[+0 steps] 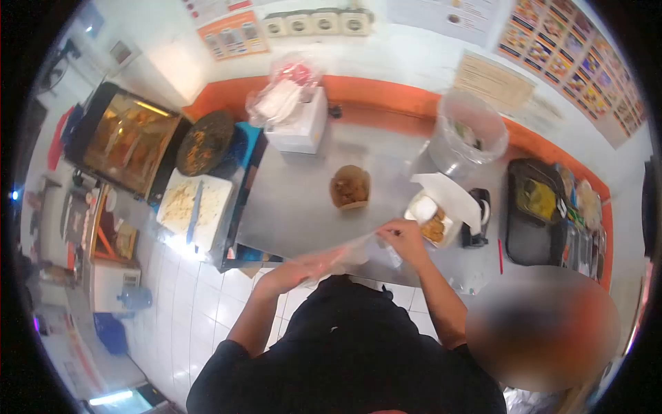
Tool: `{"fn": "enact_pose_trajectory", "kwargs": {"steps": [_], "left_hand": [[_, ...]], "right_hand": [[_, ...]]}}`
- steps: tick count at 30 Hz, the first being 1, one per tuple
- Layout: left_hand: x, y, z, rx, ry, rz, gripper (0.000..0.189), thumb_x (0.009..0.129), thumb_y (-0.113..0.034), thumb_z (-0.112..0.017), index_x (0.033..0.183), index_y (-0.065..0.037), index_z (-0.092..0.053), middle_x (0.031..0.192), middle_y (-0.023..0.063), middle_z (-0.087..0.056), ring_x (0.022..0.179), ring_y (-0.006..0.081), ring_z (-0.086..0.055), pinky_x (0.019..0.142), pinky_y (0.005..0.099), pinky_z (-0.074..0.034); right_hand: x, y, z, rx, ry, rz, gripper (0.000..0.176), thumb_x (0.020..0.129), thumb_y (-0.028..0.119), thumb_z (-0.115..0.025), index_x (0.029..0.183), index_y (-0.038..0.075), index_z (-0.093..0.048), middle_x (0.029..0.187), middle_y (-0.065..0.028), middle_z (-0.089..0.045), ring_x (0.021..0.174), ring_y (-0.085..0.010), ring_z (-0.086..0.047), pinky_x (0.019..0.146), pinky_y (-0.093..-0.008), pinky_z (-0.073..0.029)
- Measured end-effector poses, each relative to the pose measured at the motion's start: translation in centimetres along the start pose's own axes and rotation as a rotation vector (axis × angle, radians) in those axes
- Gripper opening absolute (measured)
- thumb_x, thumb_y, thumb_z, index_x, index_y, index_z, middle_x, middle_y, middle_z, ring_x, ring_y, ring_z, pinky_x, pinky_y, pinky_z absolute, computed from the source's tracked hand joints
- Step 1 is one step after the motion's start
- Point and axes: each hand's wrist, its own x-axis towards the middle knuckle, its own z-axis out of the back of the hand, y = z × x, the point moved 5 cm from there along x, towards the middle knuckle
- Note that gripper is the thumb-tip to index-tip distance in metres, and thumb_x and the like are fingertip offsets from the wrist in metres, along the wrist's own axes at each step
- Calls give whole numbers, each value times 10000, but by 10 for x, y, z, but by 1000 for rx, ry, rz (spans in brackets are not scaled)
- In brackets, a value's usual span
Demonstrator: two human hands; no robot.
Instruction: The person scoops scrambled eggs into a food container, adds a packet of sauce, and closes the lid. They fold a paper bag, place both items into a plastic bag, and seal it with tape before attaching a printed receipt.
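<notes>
Black shirt (345,352), right fingers (394,230) pinching plastic (356,255) over extended left fingers (323,261).

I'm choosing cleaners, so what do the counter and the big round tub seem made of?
The counter looks like metal, perhaps stainless steel with a satin finish: gray, softly reflective. The tub looks like smooth, translucent plastic: its contents show through its wall.

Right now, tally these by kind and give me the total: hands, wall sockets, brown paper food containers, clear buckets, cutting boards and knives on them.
Hands: 2
Wall sockets: 4
Brown paper container: 1
Clear bucket: 1
Cutting board: 1
Knife: 1
Total: 10
</notes>
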Motion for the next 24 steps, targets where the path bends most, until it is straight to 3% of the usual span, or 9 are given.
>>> {"fn": "enact_pose_trajectory", "kwargs": {"steps": [4,9,11,14,15,18,20,21,24], "left_hand": [[-51,-47,56,-201,-66,-257,847,836,-363,-738,1501,-66,-307,1474,202,-419,1300,290,-463,1084,459,-358],[-28,-45,103,510,-565,-351,578,860,-151,-691,1388,-81,-465,1250,154,-580,1004,235,-602,862,399,-496],[-3,-29,126,960,-374,-386,426,854,-140,-684,1262,-57,-589,1177,160,-620,958,237,-613,838,374,-497],[-10,3,217,567,-606,-36,242,864,-171,-663,1049,-15,-669,1054,171,-656,968,269,-627,858,381,-489],[-21,36,278,837,-744,-291,223,899,-187,-616,1011,-2,-671,993,171,-666,959,282,-632,851,397,-485],[-101,55,423,294,-1118,41,291,961,-214,-485,1178,-85,-631,1002,67,-651,902,203,-616,851,359,-483],[-163,131,566,164,-1065,29,656,953,-356,-509,1519,-116,-279,1340,112,-518,1114,210,-550,873,345,-496],[-176,87,540,64,-1150,436,888,908,-517,-551,1564,-129,-94,1543,136,-307,1314,281,-419,954,388,-476],[-224,142,651,572,-1309,769,1050,836,-697,-540,1503,41,-207,1553,210,-276,1405,361,-314,1106,426,-333]], "right_hand": [[38,14,-12,79,-61,-92,107,793,109,-748,855,22,-741,758,-78,-694,662,-116,-598,614,-269,-469],[75,69,-90,244,299,-65,152,821,154,-745,905,27,-740,761,-48,-678,672,-91,-573,641,-259,-476],[90,94,-117,202,410,-25,192,821,186,-751,935,31,-736,752,-39,-671,676,-87,-572,650,-260,-479],[116,92,-121,163,229,-166,232,831,215,-736,976,35,-726,767,-27,-677,703,-83,-575,668,-266,-481],[128,76,-112,239,84,-144,231,841,215,-716,994,42,-723,788,-21,-678,725,-90,-578,691,-273,-484],[147,43,-48,524,-378,-344,218,846,188,-654,1009,56,-714,895,-10,-633,808,-108,-549,749,-270,-460],[161,-11,-2,684,-543,-409,221,829,146,-616,1011,47,-692,935,0,-552,821,-120,-498,741,-254,-418],[170,-25,16,817,-521,-384,243,819,126,-598,1033,36,-671,926,2,-519,814,-122,-475,727,-249,-397],[167,-32,45,834,-476,-322,295,811,71,-554,1096,23,-618,922,-2,-489,805,-126,-462,713,-250,-379]]}}
